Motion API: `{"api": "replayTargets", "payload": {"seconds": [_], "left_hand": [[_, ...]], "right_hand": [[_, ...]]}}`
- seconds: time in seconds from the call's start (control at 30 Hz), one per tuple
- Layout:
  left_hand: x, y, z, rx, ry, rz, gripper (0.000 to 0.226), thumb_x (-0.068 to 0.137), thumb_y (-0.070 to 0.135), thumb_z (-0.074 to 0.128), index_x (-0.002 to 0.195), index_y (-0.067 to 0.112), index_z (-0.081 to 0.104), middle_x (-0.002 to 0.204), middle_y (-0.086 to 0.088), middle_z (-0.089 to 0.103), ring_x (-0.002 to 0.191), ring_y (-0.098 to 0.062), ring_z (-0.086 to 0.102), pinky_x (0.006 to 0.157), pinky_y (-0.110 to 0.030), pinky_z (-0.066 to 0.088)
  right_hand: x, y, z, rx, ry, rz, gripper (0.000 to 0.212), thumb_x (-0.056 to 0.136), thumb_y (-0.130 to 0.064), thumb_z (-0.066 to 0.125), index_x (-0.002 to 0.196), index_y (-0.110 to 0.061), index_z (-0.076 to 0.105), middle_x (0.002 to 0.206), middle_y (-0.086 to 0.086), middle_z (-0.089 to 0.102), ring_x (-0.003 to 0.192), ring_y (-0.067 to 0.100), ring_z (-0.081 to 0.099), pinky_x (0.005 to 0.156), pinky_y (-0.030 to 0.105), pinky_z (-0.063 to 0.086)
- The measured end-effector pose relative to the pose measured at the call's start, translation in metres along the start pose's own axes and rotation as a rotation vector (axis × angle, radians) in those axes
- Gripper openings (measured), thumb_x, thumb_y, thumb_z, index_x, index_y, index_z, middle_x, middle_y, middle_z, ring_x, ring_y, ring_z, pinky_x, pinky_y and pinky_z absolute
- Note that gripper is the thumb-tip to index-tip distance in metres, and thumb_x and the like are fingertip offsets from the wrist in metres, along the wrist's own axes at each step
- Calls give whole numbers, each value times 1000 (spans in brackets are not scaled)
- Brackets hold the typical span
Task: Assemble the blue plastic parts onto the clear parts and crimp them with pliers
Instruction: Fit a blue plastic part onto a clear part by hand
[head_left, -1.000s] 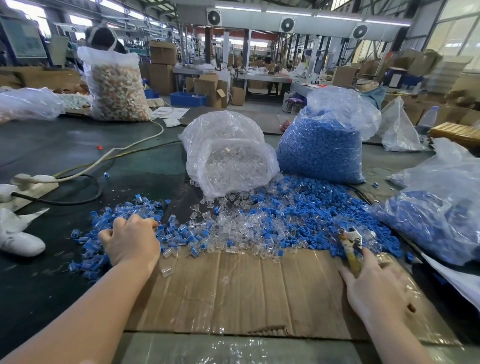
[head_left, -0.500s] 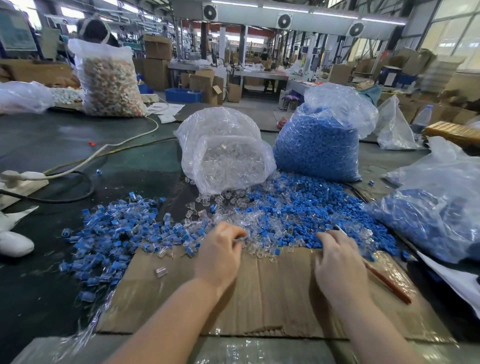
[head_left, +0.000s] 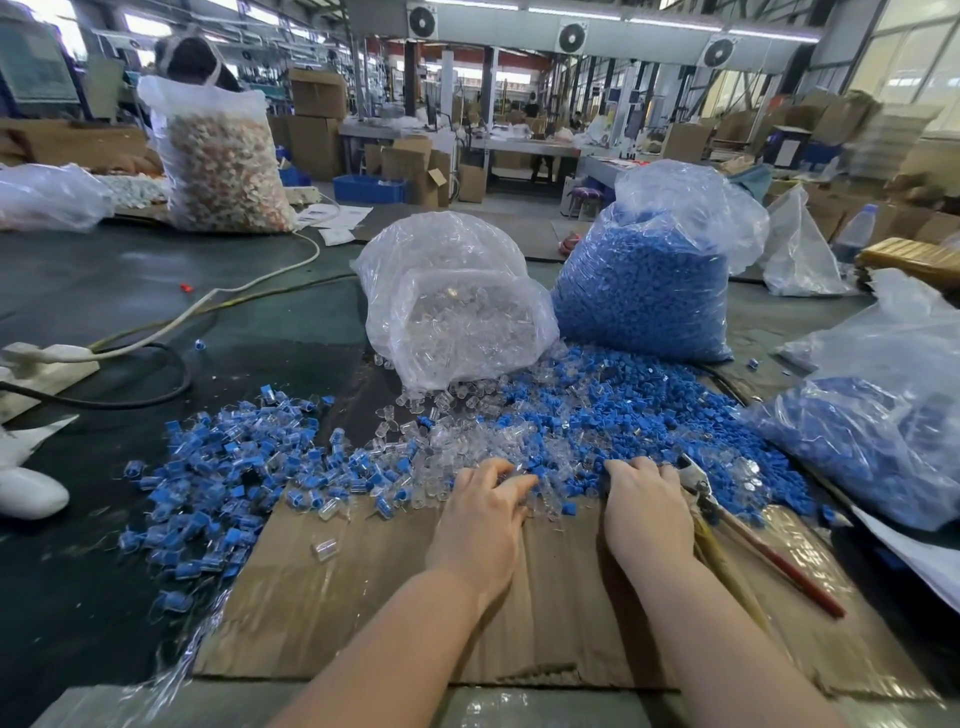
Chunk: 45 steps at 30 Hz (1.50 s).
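Touching fingers (head_left: 506, 480), clear parts (head_left: 550, 467) (pliers (head_left: 698, 486) beside).

- Illumination: bright, even daylight from the tall glazed wall (head_left: 904, 62) at upper right, plus long ceiling strip lamps (head_left: 566, 9); windows at upper left blown out to white.
- Shadows: soft and shallow, gathered under both forearms on the flat brown cardboard sheet (head_left: 363, 597).
- Glare: white highlights on the crumpled clear plastic bag of clear parts (head_left: 452, 301); dull sheen on the dark green table top (head_left: 104, 291) toward its far left edge.
- Focus: near field sharp; far hall slightly soft, right edge smeared.
- Distortion: wide-angle bowing, columns lean, forearms stretched at the bottom edge.
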<state>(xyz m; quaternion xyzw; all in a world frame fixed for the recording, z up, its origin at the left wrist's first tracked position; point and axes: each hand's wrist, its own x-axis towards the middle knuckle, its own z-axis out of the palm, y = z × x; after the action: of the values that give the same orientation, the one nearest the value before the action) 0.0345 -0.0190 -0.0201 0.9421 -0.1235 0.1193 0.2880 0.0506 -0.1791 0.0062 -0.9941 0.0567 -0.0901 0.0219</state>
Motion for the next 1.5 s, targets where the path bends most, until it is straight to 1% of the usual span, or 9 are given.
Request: {"api": "replayTargets", "payload": {"seconds": [0.13,0.27,0.5,0.6,0.8,0.97,1.1,1.27,1.5], "left_hand": [[1,1,-2,-68,49,12,37,95,20,50,131,25,51,118,8,47,111,-6,39,101,-17,29],[-2,2,-6,-140,80,-21,33,91,15,55,124,21,57,107,9,52,97,-4,49,94,-13,36],[-9,5,-12,-234,149,-68,30,89,7,57,116,18,61,101,14,53,72,9,48,72,6,33],[-12,5,-12,-242,162,-64,32,89,7,57,118,18,60,102,14,54,74,12,45,74,7,31],[-12,5,-12,-261,188,-121,25,88,7,58,111,16,63,98,14,51,80,4,49,77,5,33],[-13,4,-12,-232,188,-111,24,90,12,56,113,20,61,103,10,57,87,1,49,74,3,35],[-13,3,-12,-211,202,-90,28,92,10,52,116,21,61,98,13,54,84,2,48,72,4,35],[-15,4,-12,-184,198,-69,33,93,11,51,122,24,58,98,12,57,83,-3,53,75,-11,44],[-18,5,-12,-216,199,-54,19,89,13,58,105,18,66,95,15,57,74,9,47,75,4,35]], "right_hand": [[0,4,5,86,98,-7,18,96,-12,43,107,-18,57,108,1,53,104,19,46,87,27,38],[-1,7,10,179,155,2,18,95,-7,44,98,-14,61,99,1,54,93,17,49,82,25,40],[-11,-3,8,488,238,38,21,93,-4,49,106,-6,64,106,6,61,97,20,54,83,27,41],[-15,-3,12,541,240,62,21,92,-3,50,107,-8,65,109,5,60,96,19,54,80,25,40],[-17,-1,13,568,216,143,26,91,-6,55,116,-8,62,114,6,60,100,18,55,86,23,39],[-16,0,15,541,197,126,22,93,-9,52,110,-7,66,111,6,61,97,20,55,83,26,41],[-15,-1,16,483,201,127,28,93,-17,53,119,-11,61,118,3,58,109,20,50,92,28,37],[-16,-1,16,411,155,83,29,96,-19,45,121,-22,60,118,-5,60,107,17,46,91,27,35],[-19,-2,14,459,169,43,21,93,-19,54,112,-20,62,109,-4,63,101,14,49,87,25,37]]}}
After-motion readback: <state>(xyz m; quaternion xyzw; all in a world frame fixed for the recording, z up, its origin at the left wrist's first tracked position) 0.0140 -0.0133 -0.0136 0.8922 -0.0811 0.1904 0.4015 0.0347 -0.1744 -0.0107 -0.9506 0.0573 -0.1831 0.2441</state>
